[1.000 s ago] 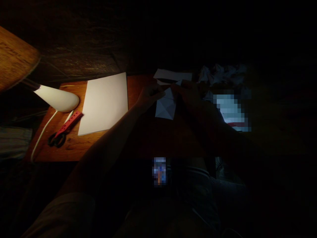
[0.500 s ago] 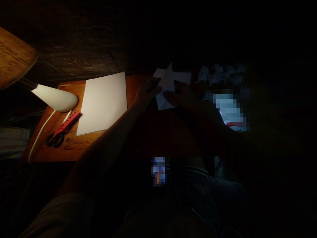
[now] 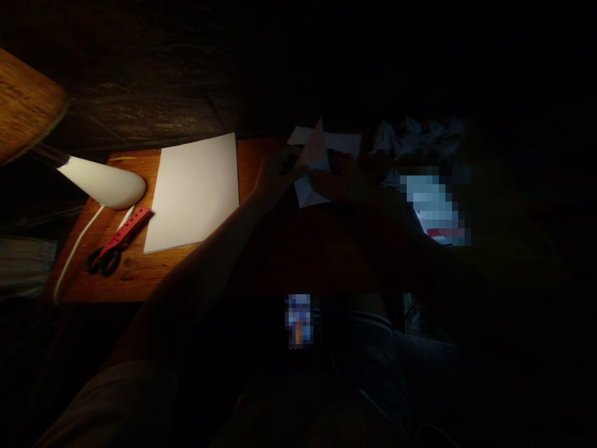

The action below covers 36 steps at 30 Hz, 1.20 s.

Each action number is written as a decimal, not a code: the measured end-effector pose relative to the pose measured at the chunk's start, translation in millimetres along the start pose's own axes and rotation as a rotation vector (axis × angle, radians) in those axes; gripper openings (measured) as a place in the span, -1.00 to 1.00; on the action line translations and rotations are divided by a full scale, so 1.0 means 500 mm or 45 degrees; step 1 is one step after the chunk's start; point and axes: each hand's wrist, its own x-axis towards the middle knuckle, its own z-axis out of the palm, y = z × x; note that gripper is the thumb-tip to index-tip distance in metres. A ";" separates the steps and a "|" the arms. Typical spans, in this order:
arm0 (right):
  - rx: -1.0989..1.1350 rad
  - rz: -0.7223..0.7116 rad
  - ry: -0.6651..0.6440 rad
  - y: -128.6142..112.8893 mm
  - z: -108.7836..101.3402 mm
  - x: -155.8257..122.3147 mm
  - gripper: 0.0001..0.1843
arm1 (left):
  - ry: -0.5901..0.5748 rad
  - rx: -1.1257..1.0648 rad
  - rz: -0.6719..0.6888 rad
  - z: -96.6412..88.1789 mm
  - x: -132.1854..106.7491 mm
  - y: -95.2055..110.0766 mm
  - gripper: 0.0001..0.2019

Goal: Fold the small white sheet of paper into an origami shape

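In dim light a small folded white paper (image 3: pixel 313 169) stands partly lifted off the wooden table (image 3: pixel 140 274), one pointed flap turned up. My left hand (image 3: pixel 275 177) pinches its left side. My right hand (image 3: pixel 347 183) grips its right edge and lower corner, its fingers lying over the paper. Both hands are dark and their fingertips are hard to make out. Behind the fold lies another white sheet (image 3: pixel 342 140).
A white sheet of paper (image 3: pixel 193 190) lies left of my hands. Red-handled scissors (image 3: pixel 119 239) and a white lamp (image 3: pixel 102 180) with its cord sit at the table's left end. Crumpled papers (image 3: pixel 415 140) lie at the back right, a lit blurred patch (image 3: pixel 436 208) beside them.
The folded paper, lying flat a second ago, has been raised and turned so a flap points up. Both hands shifted slightly away from me with it.
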 end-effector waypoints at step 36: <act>0.063 -0.087 0.036 0.003 0.001 0.020 -0.79 | 0.165 -0.075 -0.113 -0.013 0.000 -0.030 -0.62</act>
